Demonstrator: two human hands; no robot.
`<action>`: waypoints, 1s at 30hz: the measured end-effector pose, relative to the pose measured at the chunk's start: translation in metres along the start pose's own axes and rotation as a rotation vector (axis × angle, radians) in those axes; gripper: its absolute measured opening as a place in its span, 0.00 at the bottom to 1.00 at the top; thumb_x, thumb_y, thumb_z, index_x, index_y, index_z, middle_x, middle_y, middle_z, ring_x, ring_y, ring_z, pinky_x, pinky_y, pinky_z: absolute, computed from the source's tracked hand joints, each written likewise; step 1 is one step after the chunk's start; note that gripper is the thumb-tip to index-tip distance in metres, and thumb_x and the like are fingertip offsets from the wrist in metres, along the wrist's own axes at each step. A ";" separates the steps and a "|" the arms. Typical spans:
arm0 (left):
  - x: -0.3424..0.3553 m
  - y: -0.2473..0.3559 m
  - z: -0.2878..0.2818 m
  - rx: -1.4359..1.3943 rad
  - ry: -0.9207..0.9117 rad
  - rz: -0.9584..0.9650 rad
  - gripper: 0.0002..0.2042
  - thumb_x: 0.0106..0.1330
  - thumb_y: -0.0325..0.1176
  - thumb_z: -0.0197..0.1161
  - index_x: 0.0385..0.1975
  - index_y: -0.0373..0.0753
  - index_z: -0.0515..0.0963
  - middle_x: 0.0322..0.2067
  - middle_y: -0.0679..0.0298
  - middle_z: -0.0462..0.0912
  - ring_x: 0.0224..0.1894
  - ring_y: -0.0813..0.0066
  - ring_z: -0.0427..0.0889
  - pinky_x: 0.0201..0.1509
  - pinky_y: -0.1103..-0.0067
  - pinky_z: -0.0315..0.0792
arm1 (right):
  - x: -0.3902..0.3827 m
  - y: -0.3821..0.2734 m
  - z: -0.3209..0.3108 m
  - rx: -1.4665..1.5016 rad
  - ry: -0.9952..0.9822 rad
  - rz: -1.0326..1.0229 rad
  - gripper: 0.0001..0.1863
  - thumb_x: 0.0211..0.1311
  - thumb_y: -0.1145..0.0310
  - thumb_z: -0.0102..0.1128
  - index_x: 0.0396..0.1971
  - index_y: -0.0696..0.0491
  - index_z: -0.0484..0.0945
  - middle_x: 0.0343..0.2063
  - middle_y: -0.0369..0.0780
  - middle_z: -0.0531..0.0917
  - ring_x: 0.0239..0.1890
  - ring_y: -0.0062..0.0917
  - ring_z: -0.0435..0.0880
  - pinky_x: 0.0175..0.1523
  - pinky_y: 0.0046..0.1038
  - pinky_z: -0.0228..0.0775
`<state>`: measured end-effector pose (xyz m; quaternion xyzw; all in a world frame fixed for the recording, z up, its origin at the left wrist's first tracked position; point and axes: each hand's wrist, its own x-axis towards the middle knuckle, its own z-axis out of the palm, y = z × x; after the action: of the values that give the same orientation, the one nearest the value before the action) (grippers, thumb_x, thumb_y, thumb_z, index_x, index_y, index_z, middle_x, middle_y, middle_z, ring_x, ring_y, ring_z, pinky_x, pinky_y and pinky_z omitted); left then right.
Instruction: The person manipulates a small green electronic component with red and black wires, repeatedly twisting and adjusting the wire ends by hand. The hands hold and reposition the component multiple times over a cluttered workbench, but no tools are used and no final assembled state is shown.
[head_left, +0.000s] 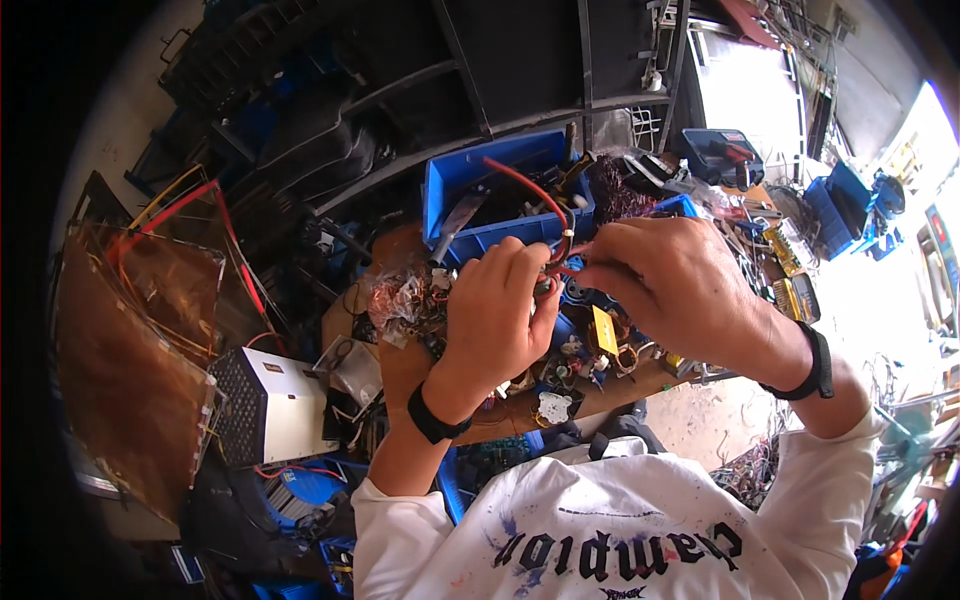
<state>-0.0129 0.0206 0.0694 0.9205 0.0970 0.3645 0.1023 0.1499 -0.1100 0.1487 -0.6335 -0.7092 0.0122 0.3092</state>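
Note:
A red and black cable (pixel 532 186) rises from between my hands in a loop, its red end reaching over the blue bin. My left hand (pixel 498 312) is closed round the lower part of the cable, with thumb and fingers pressed together. From the other side my right hand (pixel 668 268) pinches a reddish strand of the same cable. What sits right between the fingertips is partly hidden. Both hands are above a brown worktable strewn with small parts, and a yellow rectangular piece (pixel 604 330) lies below my right hand.
A blue bin (pixel 480 240) with tools stands behind my hands. Small electronic parts and clear plastic bags (pixel 395 300) cover the table (pixel 480 430). To the left are a white box with a perforated side (pixel 295 405) and a brown panel (pixel 130 370). More blue bins (pixel 840 215) stand at right.

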 end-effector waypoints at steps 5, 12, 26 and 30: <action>-0.002 0.001 -0.009 -0.050 -0.025 -0.018 0.15 0.58 0.28 0.67 0.43 0.36 0.72 0.31 0.59 0.75 0.30 0.61 0.77 0.34 0.69 0.68 | -0.001 0.015 0.000 0.050 0.039 -0.003 0.07 0.59 0.67 0.62 0.28 0.55 0.80 0.22 0.45 0.80 0.28 0.44 0.82 0.31 0.39 0.71; -0.012 -0.006 -0.011 -0.277 -0.080 -0.051 0.16 0.60 0.30 0.66 0.46 0.35 0.71 0.34 0.58 0.76 0.32 0.62 0.78 0.37 0.71 0.69 | 0.001 0.040 -0.007 0.183 -0.050 0.107 0.08 0.60 0.67 0.63 0.30 0.57 0.81 0.21 0.44 0.81 0.23 0.37 0.80 0.31 0.33 0.70; -0.031 -0.023 -0.016 -0.531 -0.019 -0.291 0.18 0.65 0.31 0.64 0.52 0.34 0.69 0.37 0.58 0.75 0.35 0.72 0.77 0.42 0.77 0.71 | -0.012 0.076 -0.001 0.877 0.176 0.498 0.10 0.73 0.65 0.53 0.41 0.57 0.75 0.19 0.27 0.67 0.20 0.09 0.62 0.24 0.15 0.54; -0.034 -0.019 -0.013 -0.618 0.069 -0.293 0.19 0.67 0.32 0.63 0.53 0.33 0.67 0.39 0.59 0.74 0.37 0.73 0.76 0.43 0.77 0.69 | -0.011 0.066 0.014 0.497 0.188 0.400 0.09 0.71 0.66 0.54 0.43 0.57 0.75 0.20 0.34 0.74 0.21 0.19 0.71 0.28 0.22 0.64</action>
<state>-0.0480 0.0314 0.0515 0.8094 0.1165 0.3889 0.4244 0.2022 -0.1022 0.1057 -0.6635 -0.5146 0.1868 0.5100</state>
